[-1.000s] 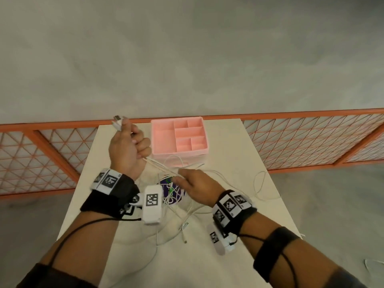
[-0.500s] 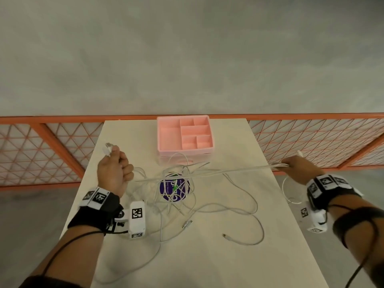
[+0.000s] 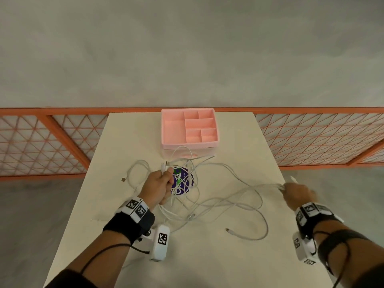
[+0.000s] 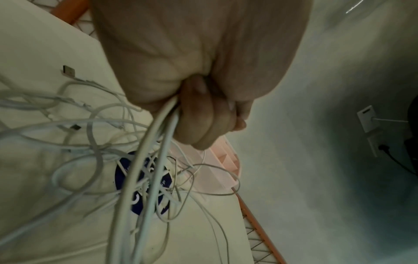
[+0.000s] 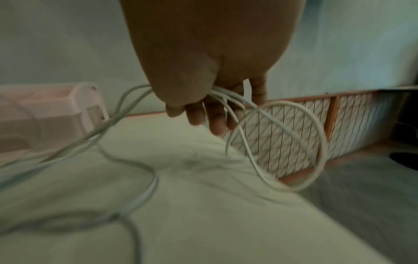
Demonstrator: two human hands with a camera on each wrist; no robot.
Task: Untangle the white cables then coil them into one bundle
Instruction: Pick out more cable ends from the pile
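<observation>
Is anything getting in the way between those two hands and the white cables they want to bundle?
Nothing visible does. The left hand already grips several white cables, and the right hand grips strands near the table's right edge. The rest still lies tangled over a round purple sticker, in front of the pink tray.

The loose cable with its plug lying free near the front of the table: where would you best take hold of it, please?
Probably at its free plug, pinched just behind the connector and approached from above. That end lies flat on bare table, clear of the tangle; the cable curves away in an open loop. Both the left hand and right hand already grip cables.
</observation>
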